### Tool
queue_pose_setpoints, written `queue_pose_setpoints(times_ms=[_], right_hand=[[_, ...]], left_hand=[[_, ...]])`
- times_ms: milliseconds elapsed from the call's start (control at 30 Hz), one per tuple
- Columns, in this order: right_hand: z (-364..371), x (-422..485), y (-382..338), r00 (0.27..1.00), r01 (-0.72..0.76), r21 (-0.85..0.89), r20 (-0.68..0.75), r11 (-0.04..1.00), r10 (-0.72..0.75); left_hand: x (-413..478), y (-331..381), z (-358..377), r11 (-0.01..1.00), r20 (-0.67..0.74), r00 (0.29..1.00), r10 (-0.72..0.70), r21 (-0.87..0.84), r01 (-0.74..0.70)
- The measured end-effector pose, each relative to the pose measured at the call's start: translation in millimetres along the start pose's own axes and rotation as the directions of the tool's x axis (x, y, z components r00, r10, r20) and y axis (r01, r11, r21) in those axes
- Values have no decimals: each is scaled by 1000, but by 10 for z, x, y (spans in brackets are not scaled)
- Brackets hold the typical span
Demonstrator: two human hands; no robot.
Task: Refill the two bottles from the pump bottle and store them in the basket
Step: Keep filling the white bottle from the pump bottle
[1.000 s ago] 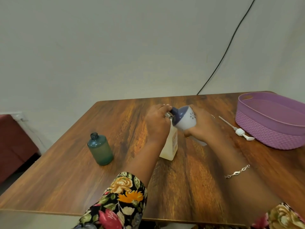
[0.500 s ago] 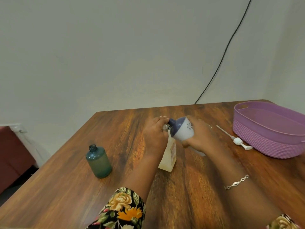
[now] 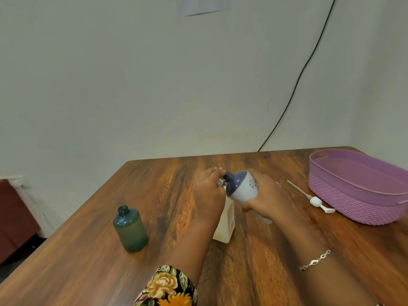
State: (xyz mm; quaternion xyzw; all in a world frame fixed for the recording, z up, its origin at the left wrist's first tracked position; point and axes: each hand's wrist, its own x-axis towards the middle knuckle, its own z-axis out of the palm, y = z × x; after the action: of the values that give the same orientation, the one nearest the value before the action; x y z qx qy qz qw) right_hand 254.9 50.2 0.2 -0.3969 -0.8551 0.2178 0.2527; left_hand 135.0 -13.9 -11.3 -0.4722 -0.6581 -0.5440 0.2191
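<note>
Tilting toward the left hand (image 3: 208, 193), a white-and-blue bottle (image 3: 242, 188) is gripped by the right hand (image 3: 267, 195). The pump bottle (image 3: 225, 226) is clasped by the left.

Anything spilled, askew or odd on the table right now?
Pump head lies loose on the table beside the purple basket, off any bottle. Green bottle stands uncapped. No spill visible.
</note>
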Motion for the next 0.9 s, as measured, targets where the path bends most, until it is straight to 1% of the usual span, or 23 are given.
queue_pose_setpoints(times_ms=[67, 133, 233, 300, 433, 567, 633, 733, 767, 900], right_hand=[[-12, -14, -1, 1000, 9, -1, -8, 1000, -9], [-32, -21, -6, 1000, 16, 14, -17, 1000, -16], [-86, -2, -34, 999, 23, 100, -30, 995, -20], [-92, 23, -38, 1000, 26, 103, -20, 994, -24], [-21, -41, -21, 1000, -1, 80, -25, 997, 3], [-2, -64, 2, 1000, 1, 96, -18, 995, 0], [-16, -52, -5, 999, -6, 91, -31, 996, 9], [-32, -38, -23, 999, -7, 147, -47, 989, 14], [-40, -35, -26, 999, -5, 158, -46, 987, 12], [-36, -14, -10, 999, 23, 111, -47, 994, -18]], left_hand=[[-5, 8, 3, 1000, 13, 1000, -9, 4, 9], [25, 23, -17, 1000, 22, 1000, 11, 27, -11], [153, 35, -38, 999, 52, 999, 0, 38, -2], [158, 48, -44, 1000, 33, 999, -26, 18, 25], [24, -4, -10, 1000, -14, 1000, -5, -8, 4], [8, -45, 4, 999, 26, 999, -37, 6, 37], [26, -5, -31, 1000, 38, 999, -27, 8, 27], [142, 75, -76, 998, 69, 996, -54, -6, 54], [162, 95, -82, 998, 64, 996, -58, -5, 58], [86, 99, -46, 994, 4, 994, -108, -28, 108]])
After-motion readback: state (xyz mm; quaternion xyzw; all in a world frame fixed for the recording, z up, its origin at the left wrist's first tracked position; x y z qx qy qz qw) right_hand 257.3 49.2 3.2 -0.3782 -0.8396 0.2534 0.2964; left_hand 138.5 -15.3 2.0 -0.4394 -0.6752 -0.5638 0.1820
